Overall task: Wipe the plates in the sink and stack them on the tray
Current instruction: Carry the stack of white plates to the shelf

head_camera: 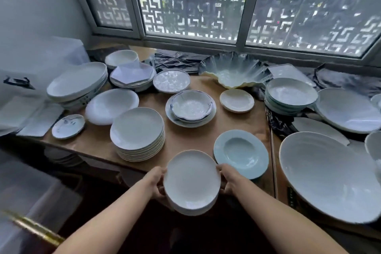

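Observation:
A small stack of white plates point(191, 181) hangs in the air in front of the table's near edge. My left hand point(158, 181) grips its left rim and my right hand point(226, 179) grips its right rim, fingers curled under the stack. A tall stack of matching white plates point(138, 132) stands on the brown table point(237, 121) just up and left of my hands. A pale blue deep-rimmed plate point(241, 153) lies right of the held stack. No sink or tray shows.
Many more dishes cover the table: stacked white plates point(78, 82) at far left, a bowl on a plate point(190, 107) in the middle, a shell-shaped glass dish point(235, 70) at the back, a huge white platter point(334, 175) at right. Windows stand behind.

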### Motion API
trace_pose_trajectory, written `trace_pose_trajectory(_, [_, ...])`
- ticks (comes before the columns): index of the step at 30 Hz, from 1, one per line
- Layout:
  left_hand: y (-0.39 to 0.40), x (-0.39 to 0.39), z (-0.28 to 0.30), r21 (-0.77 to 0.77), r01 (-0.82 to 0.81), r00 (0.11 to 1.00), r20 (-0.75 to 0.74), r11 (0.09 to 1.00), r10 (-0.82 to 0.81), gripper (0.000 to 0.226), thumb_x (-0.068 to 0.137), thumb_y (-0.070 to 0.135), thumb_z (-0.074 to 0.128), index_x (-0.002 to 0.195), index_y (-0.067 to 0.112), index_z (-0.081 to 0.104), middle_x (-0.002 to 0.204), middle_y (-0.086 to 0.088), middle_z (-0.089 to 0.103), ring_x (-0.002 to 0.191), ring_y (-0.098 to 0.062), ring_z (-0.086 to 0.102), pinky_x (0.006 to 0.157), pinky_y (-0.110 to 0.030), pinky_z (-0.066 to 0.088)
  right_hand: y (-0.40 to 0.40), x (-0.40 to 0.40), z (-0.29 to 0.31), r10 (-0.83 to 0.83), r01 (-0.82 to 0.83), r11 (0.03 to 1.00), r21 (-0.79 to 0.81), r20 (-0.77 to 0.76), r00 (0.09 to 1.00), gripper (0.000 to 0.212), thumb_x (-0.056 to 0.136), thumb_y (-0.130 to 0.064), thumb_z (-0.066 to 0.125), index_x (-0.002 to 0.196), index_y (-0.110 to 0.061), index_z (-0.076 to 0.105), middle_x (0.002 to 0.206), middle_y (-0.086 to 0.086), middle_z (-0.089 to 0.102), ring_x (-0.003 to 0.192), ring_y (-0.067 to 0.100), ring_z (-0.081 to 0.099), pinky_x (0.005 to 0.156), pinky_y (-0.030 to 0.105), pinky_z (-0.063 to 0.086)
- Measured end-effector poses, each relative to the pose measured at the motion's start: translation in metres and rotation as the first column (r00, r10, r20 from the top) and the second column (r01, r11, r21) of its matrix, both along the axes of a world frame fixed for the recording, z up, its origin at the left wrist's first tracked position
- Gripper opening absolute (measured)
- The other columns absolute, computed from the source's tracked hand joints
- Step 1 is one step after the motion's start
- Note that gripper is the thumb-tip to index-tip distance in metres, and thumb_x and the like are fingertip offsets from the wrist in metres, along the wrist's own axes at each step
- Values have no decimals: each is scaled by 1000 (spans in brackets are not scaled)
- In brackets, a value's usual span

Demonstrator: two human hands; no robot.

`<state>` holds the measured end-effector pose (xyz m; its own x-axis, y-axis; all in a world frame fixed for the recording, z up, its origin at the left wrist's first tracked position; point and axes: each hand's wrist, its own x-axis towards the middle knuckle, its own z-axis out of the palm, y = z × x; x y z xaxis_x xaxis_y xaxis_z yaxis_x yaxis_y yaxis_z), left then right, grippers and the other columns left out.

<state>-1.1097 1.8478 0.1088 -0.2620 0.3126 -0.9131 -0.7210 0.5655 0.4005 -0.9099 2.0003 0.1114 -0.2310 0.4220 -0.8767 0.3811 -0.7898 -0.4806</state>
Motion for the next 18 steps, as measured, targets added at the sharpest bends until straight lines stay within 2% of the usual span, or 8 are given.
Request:
trace_pose_trajectory(3, [21, -32, -10, -21, 31, 999, 14, 999, -31, 20, 96, 27, 64, 95, 7, 65, 82, -10, 66, 75, -27, 63, 55, -33, 56, 13, -34, -13, -38, 39, 999, -11, 32, 999, 28, 83, -21, 62, 110, -12, 66, 99, 5, 74, 87, 26, 70, 67, 33, 53])
trace_pose_trajectory(5, [34, -54, -22, -10, 31, 999, 13, 999, -31, 26, 94, 27, 67, 107, 5, 68, 90, -12, 70, 83, -31, 67, 56, -36, 59, 21, -54, -22, -81, 81, 997, -4, 51, 995, 26, 87, -21, 62, 111, -12, 65, 101, 8, 74, 93, 29, 69, 77, 38, 57])
trace_pose_trajectory(7, [45, -68, -33, -10, 25, 999, 30, 1000, -24, 29, 92, 24, 70, 112, 4, 69, 99, -15, 72, 91, -34, 69, 66, -42, 60, 25, -70, -30, -117, 118, 993, -8, 71, 991, 22, 87, -19, 62, 108, -11, 65, 99, 9, 72, 94, 30, 67, 85, 41, 57])
trace_pose_trajectory(10, [57, -79, -49, -32, -1, 1000, -4, 999, 1, 24, 93, 23, 73, 107, 6, 68, 107, -16, 72, 96, -34, 68, 82, -48, 59, 28, -83, -42, -165, 167, 986, -15, 81, 983, 13, 88, -15, 61, 99, -10, 65, 92, 10, 70, 85, 29, 65, 75, 38, 57])
trace_pose_trajectory(13, [67, -85, -68, -54, 10, 1000, -27, 999, -11, 24, 93, 23, 74, 106, 3, 70, 102, -17, 75, 93, -35, 70, 94, -53, 57, 32, -92, -59, -207, 212, 976, -51, 83, 975, 14, 88, -14, 63, 98, -6, 67, 89, 13, 74, 86, 34, 69, 83, 52, 59])
trace_pose_trajectory(15, [70, -87, -81, -64, 17, 998, -58, 998, -21, 24, 93, 20, 72, 108, 0, 71, 101, -18, 76, 94, -36, 72, 91, -53, 58, 36, -95, -68, -233, 236, 970, -65, 59, 971, 15, 90, -10, 61, 99, -1, 68, 86, 15, 75, 80, 34, 71, 78, 50, 60])
trace_pose_trajectory(18, [74, -89, -91, -62, -10, 995, -96, 998, 4, 23, 94, 18, 71, 106, -2, 72, 98, -18, 77, 94, -37, 73, 85, -50, 60, 40, -99, -76, -262, 265, 963, -39, 65, 963, 13, 94, -6, 57, 101, 2, 64, 90, 17, 71, 73, 32, 68, 58, 37, 59])
